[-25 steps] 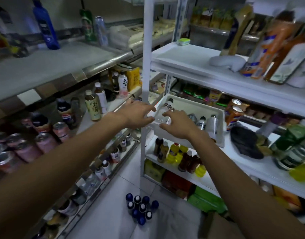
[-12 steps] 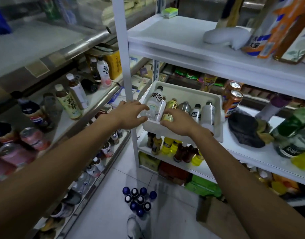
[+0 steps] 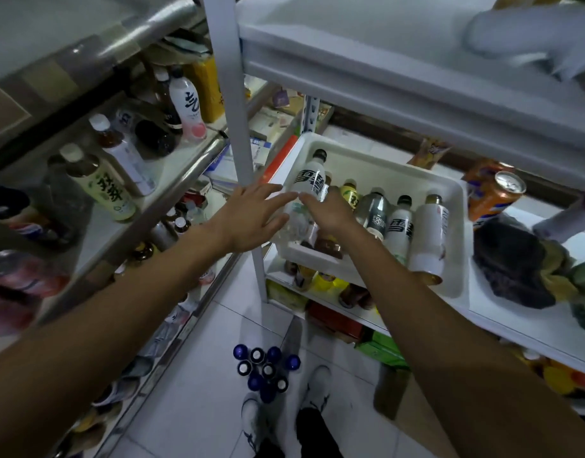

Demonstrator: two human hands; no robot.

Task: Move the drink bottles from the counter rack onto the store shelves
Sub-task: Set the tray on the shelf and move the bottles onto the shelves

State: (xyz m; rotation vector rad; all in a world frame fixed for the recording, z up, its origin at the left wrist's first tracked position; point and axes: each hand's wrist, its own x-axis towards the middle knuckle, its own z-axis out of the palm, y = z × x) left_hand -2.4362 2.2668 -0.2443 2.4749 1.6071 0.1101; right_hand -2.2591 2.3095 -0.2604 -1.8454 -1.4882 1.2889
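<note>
So the person's leaning into the white tray (image 3: 383, 163) that sits on the white shelf (image 3: 516, 309), roughly 1 o'clock from their shoes. The right hand (image 3: 331, 213) is clamped over the white bottle with black lettering (image 3: 309, 181) at the tray's 9 o'clock end, thumb on its side, cap tipped up toward 12. The left hand (image 3: 248, 219) is spread flat and holds nothing, fingertips just beside the bottle at its 8 o'clock, probably there to steady it or take it over. The rest of the bottles (image 3: 400, 223) lie on their sides packed shoulder to shoulder, so grabbing the end one first makes sense. There's an orange can (image 3: 493, 200) at the tray's 3 o'clock, and blue-capped bottles (image 3: 264, 368) on the floor at 6
</note>
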